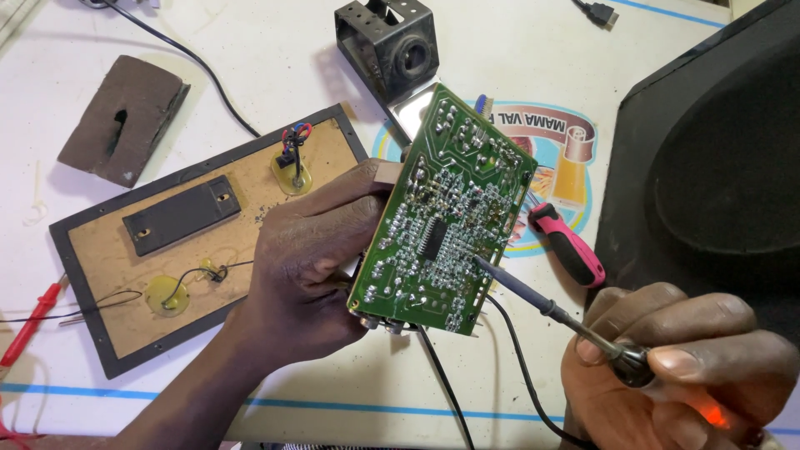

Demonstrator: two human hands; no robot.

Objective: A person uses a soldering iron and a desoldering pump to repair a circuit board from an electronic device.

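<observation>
My left hand point(312, 258) grips a green circuit board point(446, 208) by its left edge, tilted with the soldered side facing me. My right hand point(675, 358) holds a soldering iron point(554, 308) by its handle at the lower right. The iron's thin dark tip touches the board's solder side near its lower right area. An orange glow shows at the handle under my fingers. A black cable runs down from below the board.
A brown panel point(196, 237) with a black frame, wires and a black plate lies at left. A dark sponge block point(121, 117), a black metal iron stand point(387, 42), a pink-handled screwdriver point(571, 246), a red probe point(29, 325) and a large black speaker casing point(717, 158) surround it.
</observation>
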